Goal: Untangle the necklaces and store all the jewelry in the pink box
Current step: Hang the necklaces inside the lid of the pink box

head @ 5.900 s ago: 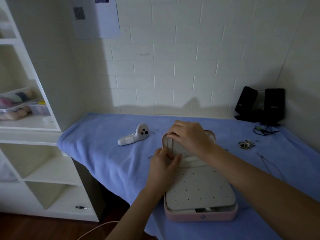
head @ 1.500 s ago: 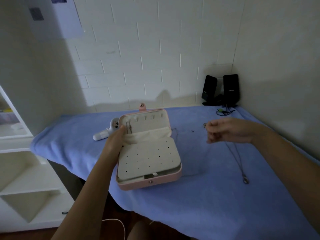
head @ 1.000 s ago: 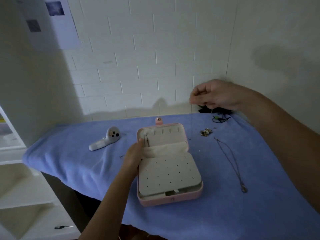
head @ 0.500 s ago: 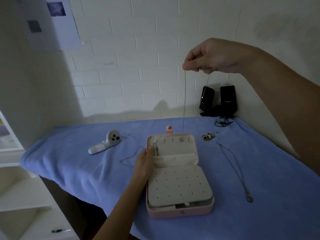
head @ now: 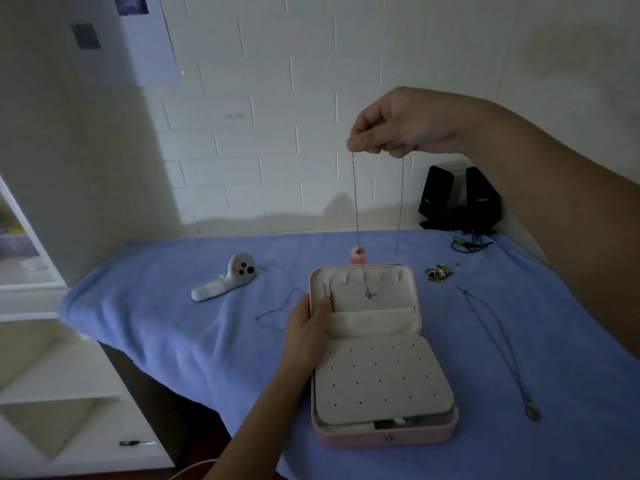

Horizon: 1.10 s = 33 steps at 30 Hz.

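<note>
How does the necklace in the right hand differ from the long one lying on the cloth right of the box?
The held necklace hangs vertically, pinched in the right hand, above the pink box; the long necklace lies flat on the blue cloth, untouched. The held necklace carries a small diamond-shaped pendant; the long necklace ends in a bigger oval one. Both are thin silvery chains.
</note>
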Each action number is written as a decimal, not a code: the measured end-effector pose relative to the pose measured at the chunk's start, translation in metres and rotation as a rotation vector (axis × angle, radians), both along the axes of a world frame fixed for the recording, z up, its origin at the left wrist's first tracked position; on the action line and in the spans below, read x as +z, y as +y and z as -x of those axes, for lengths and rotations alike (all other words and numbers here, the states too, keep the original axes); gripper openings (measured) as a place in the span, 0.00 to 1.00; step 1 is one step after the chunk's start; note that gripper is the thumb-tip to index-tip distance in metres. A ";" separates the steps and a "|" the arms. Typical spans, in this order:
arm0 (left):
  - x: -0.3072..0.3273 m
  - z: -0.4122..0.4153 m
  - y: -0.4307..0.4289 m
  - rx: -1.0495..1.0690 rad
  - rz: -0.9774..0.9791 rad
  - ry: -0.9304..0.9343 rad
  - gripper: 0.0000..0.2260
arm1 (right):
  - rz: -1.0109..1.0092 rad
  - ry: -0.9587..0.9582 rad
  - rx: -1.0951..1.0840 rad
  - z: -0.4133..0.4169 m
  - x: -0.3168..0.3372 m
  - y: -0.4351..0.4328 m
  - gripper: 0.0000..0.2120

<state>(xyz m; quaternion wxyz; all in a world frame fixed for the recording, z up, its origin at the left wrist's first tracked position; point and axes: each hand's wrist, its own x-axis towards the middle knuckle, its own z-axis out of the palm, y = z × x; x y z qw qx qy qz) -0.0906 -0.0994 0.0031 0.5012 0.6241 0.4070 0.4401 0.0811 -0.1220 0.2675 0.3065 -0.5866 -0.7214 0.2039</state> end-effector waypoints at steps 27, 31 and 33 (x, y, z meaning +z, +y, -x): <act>-0.003 0.001 0.002 0.028 0.010 -0.036 0.11 | 0.187 -0.282 0.044 0.029 -0.022 0.030 0.01; -0.004 0.001 0.003 0.023 0.002 -0.040 0.09 | 0.280 -0.289 0.078 0.027 -0.022 0.029 0.07; -0.005 0.001 0.003 0.025 0.005 -0.052 0.08 | 0.297 -0.289 0.117 0.026 -0.020 0.027 0.09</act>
